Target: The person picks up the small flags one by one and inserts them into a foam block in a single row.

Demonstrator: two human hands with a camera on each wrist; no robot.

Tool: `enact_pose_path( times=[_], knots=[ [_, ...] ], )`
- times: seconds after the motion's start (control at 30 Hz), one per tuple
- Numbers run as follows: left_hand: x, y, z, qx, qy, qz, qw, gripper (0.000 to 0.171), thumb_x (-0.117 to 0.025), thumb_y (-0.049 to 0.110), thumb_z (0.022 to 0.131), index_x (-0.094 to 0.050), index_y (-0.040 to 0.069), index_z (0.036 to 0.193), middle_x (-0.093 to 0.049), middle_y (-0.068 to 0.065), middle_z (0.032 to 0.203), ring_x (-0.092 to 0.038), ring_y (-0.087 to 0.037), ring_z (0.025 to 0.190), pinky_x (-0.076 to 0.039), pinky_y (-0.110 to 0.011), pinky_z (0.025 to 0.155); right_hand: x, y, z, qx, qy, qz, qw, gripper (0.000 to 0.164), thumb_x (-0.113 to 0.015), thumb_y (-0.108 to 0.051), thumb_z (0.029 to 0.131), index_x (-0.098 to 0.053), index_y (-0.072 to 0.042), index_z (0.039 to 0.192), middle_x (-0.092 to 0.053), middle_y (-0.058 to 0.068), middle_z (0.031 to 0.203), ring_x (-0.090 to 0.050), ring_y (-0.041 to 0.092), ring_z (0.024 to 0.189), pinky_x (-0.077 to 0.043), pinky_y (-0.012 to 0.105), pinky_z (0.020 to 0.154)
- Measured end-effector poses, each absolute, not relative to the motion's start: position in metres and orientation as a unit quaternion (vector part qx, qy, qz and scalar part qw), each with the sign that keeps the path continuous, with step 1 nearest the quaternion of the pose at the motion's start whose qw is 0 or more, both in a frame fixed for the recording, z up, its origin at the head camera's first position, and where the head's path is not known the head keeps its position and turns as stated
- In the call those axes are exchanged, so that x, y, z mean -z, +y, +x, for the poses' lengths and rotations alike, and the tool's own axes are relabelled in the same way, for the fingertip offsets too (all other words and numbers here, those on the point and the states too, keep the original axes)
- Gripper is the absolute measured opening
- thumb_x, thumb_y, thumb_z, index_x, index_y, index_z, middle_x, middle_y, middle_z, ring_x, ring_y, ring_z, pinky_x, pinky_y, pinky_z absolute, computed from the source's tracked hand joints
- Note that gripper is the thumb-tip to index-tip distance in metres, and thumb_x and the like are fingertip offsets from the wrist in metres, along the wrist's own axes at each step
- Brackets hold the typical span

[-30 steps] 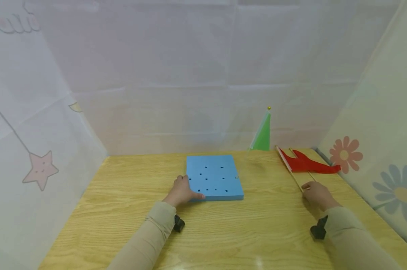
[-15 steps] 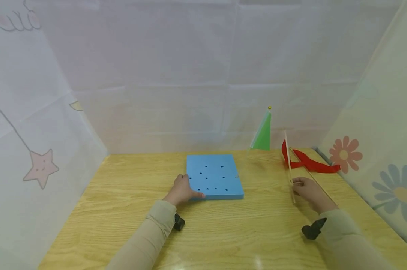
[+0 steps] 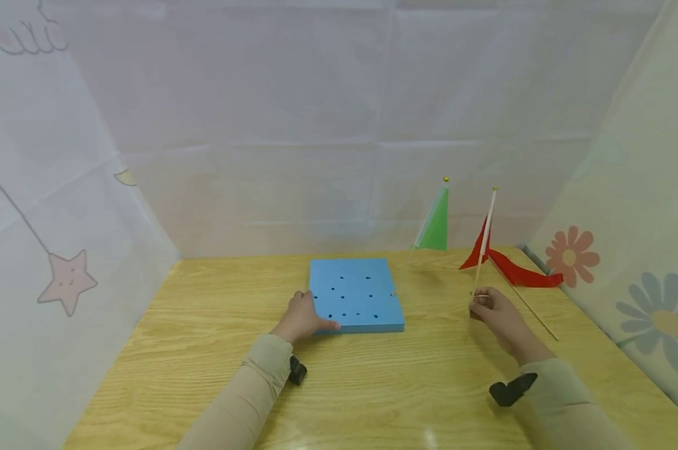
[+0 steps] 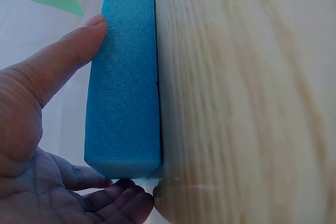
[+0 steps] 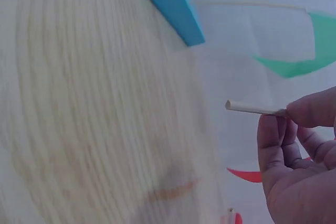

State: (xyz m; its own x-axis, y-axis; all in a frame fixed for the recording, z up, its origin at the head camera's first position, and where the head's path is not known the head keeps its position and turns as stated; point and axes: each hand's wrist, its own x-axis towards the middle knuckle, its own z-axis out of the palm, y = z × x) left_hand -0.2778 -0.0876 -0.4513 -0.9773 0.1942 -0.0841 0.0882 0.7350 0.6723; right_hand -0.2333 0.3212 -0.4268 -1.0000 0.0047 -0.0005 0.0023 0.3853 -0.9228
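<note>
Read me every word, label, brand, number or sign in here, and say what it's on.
None: no text or number can be read in any view.
The blue foam block, green pennant, held red pennant and lying red pennant show no lettering.
The printed cloth shows drawings only, like the pink star.
Any marks on the black wrist cameras are too small to read.

A long, pale beige fabric left sleeve (image 3: 234,390) and matching right sleeve (image 3: 566,397), both creased near the wrist, are worn with a small, blocky black left-wrist device (image 3: 297,371) and an angular black right-wrist device (image 3: 512,391).
</note>
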Motion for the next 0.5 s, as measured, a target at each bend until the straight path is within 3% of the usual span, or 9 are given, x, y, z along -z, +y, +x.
enact_pose_path(
  times=[0.2,0.5],
  knots=[
    [0.452,-0.088,-0.278,-0.362,0.926,0.075,0.077,0.113,-0.093,0.041,0.077,-0.032,-0.014,0.154,-0.033,-0.036,0.154,-0.037,-0.050,0.141,-0.041,-0.058,0.110,0.421,0.299,-0.233,-0.555,-0.830,0.022,0.051,0.018,-0.047,0.000,0.109,-0.039,0.009,0.122,-0.049,0.015,0.108,-0.057,0.008,0.093,-0.054,0.020,0.085],
    [0.450,-0.088,-0.276,-0.356,0.928,0.076,0.075,0.113,-0.093,0.041,0.077,-0.032,-0.015,0.153,-0.034,-0.036,0.152,-0.039,-0.049,0.139,-0.042,-0.057,0.110,0.408,0.259,-0.233,-0.556,-0.819,0.054,0.130,0.024,-0.048,-0.003,0.109,-0.040,0.011,0.127,-0.047,0.018,0.117,-0.053,0.007,0.100,-0.049,0.012,0.084]
  ],
)
